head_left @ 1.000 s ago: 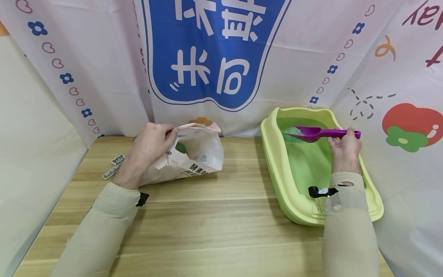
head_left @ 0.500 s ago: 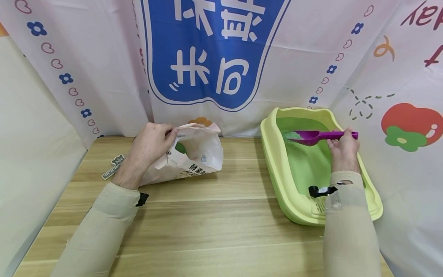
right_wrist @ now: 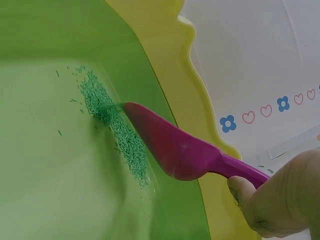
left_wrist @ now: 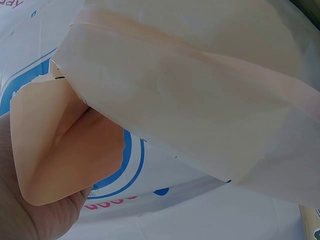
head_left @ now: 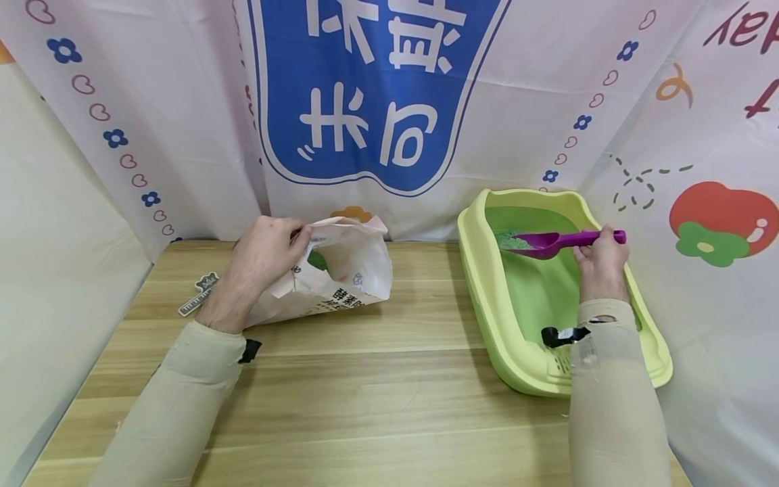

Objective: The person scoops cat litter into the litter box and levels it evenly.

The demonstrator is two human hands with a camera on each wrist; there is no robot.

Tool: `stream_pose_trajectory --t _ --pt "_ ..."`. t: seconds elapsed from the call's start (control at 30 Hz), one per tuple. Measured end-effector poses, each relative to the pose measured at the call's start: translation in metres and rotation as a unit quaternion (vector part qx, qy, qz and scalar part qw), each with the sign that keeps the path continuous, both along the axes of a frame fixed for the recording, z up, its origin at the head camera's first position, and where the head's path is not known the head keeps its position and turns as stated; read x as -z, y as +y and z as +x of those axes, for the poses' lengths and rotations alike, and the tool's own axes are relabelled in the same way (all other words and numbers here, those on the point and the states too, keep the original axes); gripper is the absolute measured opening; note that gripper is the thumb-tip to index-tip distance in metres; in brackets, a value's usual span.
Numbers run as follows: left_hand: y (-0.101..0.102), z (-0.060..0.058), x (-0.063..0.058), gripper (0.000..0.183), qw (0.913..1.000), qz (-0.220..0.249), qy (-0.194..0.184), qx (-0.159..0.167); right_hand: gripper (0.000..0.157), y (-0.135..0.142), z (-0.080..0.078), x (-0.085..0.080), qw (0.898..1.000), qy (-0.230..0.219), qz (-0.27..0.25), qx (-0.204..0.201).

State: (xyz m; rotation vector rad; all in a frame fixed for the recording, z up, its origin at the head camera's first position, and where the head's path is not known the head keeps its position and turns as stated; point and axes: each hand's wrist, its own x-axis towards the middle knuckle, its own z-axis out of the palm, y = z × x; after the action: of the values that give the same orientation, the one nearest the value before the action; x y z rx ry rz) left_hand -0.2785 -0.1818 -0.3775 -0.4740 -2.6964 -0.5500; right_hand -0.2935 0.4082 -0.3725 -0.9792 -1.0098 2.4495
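My right hand [head_left: 604,264] grips the handle of a purple scoop [head_left: 544,245] above a green litter box with a yellow-green rim [head_left: 476,277]. The scoop is tilted, and green litter pellets [right_wrist: 110,117] trail off its tip onto a small pile on the box floor in the right wrist view. At the left, my left hand [head_left: 262,264] pinches the top edge of a white paper bag [head_left: 371,270] with dark lettering, its mouth held open. Some green shows inside the bag. The left wrist view is mostly filled by the bag's paper [left_wrist: 175,105].
A small bear-topped ruler-like tag [head_left: 199,294] lies left of the bag on the wooden table [head_left: 365,385]. White printed cloth [head_left: 195,122] hangs behind and at both sides, close to the box and bag.
My right hand has moved slightly left and tipped the scoop, which now sits a little lower in view; pellets slide off its tip. My left hand and the bag stay put.
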Motion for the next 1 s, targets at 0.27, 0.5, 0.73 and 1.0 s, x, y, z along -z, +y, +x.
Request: stream_pose_trajectory --t 0.27,0.5,0.73,1.0 --pt "0.0001 0.0005 -0.0002 0.030 1.0000 -0.001 0.000 0.000 0.045 -0.0006 0.0010 -0.0018 1.000 -0.006 0.031 0.005" --pt "0.0000 0.0005 -0.0002 0.030 1.0000 0.000 0.003 0.002 0.038 -0.0001 -0.0009 -0.0030 0.999 -0.007 0.037 0.029" --pt "-0.0001 0.0003 -0.0001 0.030 1.0000 0.001 0.003 0.003 0.028 0.0015 -0.0031 -0.0031 0.997 0.020 0.041 0.055" --pt "-0.0001 0.0004 -0.0002 0.030 1.0000 0.000 0.001 0.000 0.032 0.0046 -0.0039 -0.0035 0.995 0.020 0.066 0.069"
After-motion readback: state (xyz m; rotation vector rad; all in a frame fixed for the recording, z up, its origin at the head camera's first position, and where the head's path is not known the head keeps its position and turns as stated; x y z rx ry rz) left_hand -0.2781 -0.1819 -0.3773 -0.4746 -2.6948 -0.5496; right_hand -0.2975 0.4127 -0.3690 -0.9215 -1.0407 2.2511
